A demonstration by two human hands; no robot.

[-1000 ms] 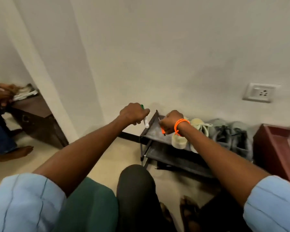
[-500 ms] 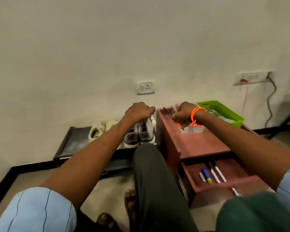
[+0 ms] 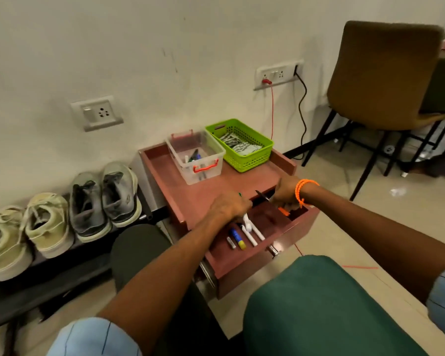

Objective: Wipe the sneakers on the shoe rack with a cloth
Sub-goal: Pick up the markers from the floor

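Left hand (image 3: pixel 229 205) curled round white and green pens above open drawer (image 3: pixel 265 253). Right hand (image 3: pixel 285 195) pinching black and orange pens at drawer's far edge. Left of drawer: grey sneakers (image 3: pixel 104 201), cream sneakers (image 3: pixel 26 235) on shoe rack (image 3: pixel 70 268). Farther: striped cloth (image 3: pixel 238 143) in green basket (image 3: pixel 252 156).

The leftmost cream sneaker (image 3: pixel 0 242) is cut off by the left edge; the left hand (image 3: pixel 229 205) hides most of its pens, and the basket's (image 3: pixel 244 160) striped contents are indistinct.
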